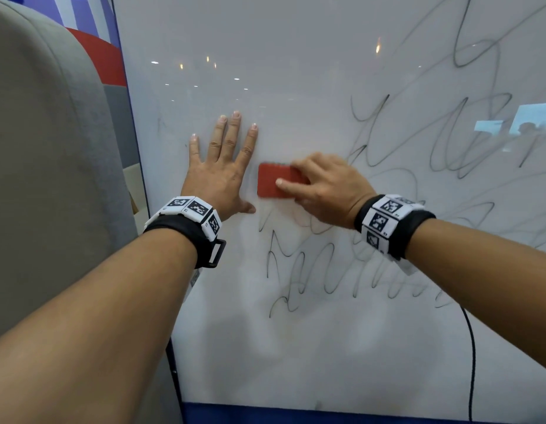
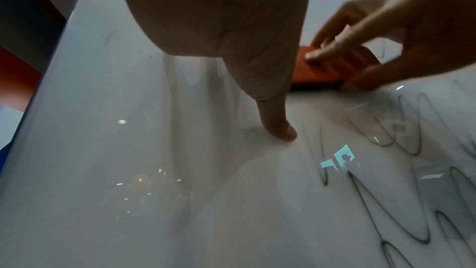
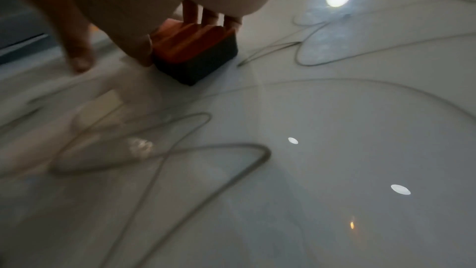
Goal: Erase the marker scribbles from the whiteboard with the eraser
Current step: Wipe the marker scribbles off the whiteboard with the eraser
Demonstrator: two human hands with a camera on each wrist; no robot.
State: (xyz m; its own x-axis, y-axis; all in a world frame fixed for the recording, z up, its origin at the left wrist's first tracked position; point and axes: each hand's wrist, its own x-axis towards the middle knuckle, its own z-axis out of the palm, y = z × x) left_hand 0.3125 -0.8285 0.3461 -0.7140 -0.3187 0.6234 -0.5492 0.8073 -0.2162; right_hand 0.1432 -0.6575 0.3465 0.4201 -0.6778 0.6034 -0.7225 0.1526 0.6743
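The whiteboard [image 1: 296, 87] stands upright before me, wiped white on its left part. Black marker scribbles [image 1: 449, 142] cover its right side and the area below the hands [image 1: 314, 270]. My left hand [image 1: 223, 166] lies flat on the board with straight, spread fingers. Just right of it, my right hand [image 1: 320, 185] grips a red eraser [image 1: 273, 182] with a dark felt underside [image 3: 198, 64] and presses it on the board. In the left wrist view the eraser [image 2: 322, 70] sits past my left thumb [image 2: 278, 127], with the scribbles [image 2: 399, 160] to the right.
A grey padded panel [image 1: 45, 154] stands close on the left of the board's dark blue edge [image 1: 137, 142]. A blue strip [image 1: 296, 414] runs along the board's bottom. A thin black cable [image 1: 472, 362] hangs at the lower right.
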